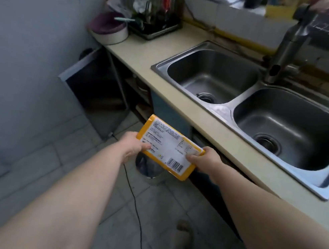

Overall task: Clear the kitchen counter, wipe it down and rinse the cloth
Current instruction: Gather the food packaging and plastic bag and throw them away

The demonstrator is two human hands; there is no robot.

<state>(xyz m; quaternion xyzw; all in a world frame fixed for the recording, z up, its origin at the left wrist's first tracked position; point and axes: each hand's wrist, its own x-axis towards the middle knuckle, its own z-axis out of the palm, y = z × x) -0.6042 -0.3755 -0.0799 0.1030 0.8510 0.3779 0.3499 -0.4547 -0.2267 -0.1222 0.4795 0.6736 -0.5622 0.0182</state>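
In the head view, both bare arms reach forward and down. The left hand [134, 146] pinches the near left edge of a flat yellow plastic packet with a white printed label and a barcode [169, 148], thumb on top and fingers curled beneath. The right hand [204, 161] grips the packet's right edge the same way, thumb lying on the label. The packet is off the pale beige desk [147, 54], held tilted in the air just in front of its front edge, over the grey tiled floor [66, 165]. Directly below it stands a round shiny metal bin [150, 174], partly hidden by the packet.

A stainless steel double sink [225, 109] is set into the desk at the right, with a drain at the bottom of each basin. A grey metal tap [288, 46] rises behind it. At the desk's far left end sits a white round bowl with something soft and purple in it [109, 27]; whether that is a cloth cannot be told. Just beside the bowl is a dark dish-rack tray crowded with utensils [157, 26]. Under the desk a cupboard door [93, 87] hangs open. A thin black cable [137, 200] trails across the floor between the arms.
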